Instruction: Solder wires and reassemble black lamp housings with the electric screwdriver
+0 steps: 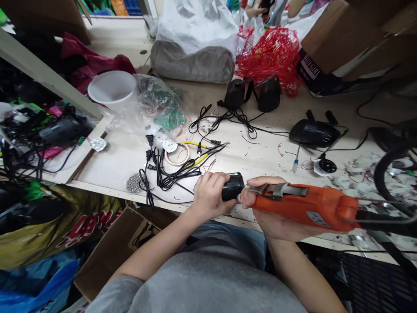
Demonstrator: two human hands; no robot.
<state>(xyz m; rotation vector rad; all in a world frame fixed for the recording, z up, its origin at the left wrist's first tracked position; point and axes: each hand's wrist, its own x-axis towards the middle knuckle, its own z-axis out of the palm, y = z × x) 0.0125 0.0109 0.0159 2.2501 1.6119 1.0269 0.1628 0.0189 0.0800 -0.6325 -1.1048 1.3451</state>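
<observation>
My left hand (208, 194) is closed around a small black plastic part (232, 187) at the near edge of the workbench (124, 156). My right hand (270, 217) grips an orange electric screwdriver (306, 208), held level with its tip end against the black part. A dark cable leaves the tool's rear to the right. Both hands hover just over the bench edge, above my lap.
Black cables (169, 169), a tape ring (177, 155), yellow wires, a white bowl (112, 89), a bag of green boards (161, 104), black housings (312, 132) and red mesh (272, 54) crowd the bench. A cardboard box (110, 250) sits below left.
</observation>
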